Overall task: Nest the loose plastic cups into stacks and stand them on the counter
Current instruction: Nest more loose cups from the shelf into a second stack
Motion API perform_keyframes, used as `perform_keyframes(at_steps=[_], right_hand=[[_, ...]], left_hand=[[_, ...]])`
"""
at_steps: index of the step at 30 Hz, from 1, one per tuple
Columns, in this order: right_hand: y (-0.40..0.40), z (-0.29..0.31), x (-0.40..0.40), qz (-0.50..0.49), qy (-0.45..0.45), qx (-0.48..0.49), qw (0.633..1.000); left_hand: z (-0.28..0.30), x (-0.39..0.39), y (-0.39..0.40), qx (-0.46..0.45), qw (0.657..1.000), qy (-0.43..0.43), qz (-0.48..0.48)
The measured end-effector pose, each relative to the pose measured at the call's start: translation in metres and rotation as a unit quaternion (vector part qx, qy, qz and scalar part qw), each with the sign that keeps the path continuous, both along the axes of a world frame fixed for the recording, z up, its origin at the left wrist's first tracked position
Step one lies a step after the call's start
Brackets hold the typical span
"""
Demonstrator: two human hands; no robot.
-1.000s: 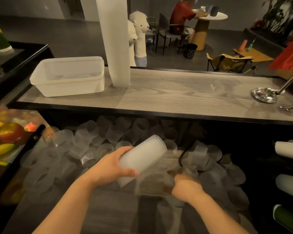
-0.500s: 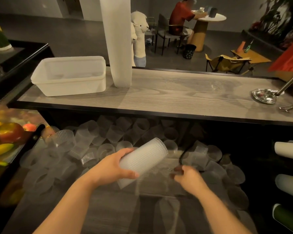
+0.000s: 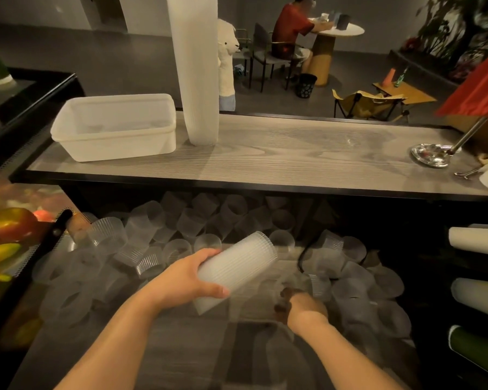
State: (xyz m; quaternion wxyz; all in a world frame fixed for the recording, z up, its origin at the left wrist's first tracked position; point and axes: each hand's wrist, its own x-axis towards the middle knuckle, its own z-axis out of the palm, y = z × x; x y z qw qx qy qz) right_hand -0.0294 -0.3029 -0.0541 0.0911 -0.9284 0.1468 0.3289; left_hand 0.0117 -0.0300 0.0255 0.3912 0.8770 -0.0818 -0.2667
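My left hand (image 3: 186, 280) grips a short nested stack of ribbed plastic cups (image 3: 237, 270), held tilted with its rims up and to the right, above the lower shelf. To its right and lower, my right hand (image 3: 304, 308) has its fingers curled down among the loose clear cups (image 3: 181, 226), on a single ribbed cup (image 3: 318, 287); this part is blurred. Many loose cups lie scattered on their sides across the shelf. A tall stack of cups (image 3: 195, 80) stands upright on the wooden counter (image 3: 293, 156).
A white plastic tub (image 3: 113, 125) sits on the counter left of the tall stack. A shiny metal dish with a rod (image 3: 431, 154) lies at the counter's right end. Fruit (image 3: 9, 223) is at the left, rolled sleeves (image 3: 476, 240) at the right.
My right hand opened and reached out over the loose cups, then dropped back and curled its fingers again. My left hand has kept the nested stack almost still.
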Motion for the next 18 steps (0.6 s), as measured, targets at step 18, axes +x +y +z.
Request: perform_keyframes(at_steps=[18], right_hand=[[-0.008, 0.112, 0.017, -0.294, -0.321, 0.552, 0.711]], left_hand=[[0.002, -0.001, 0.009, -0.046, 0.998, 0.006, -0.049]])
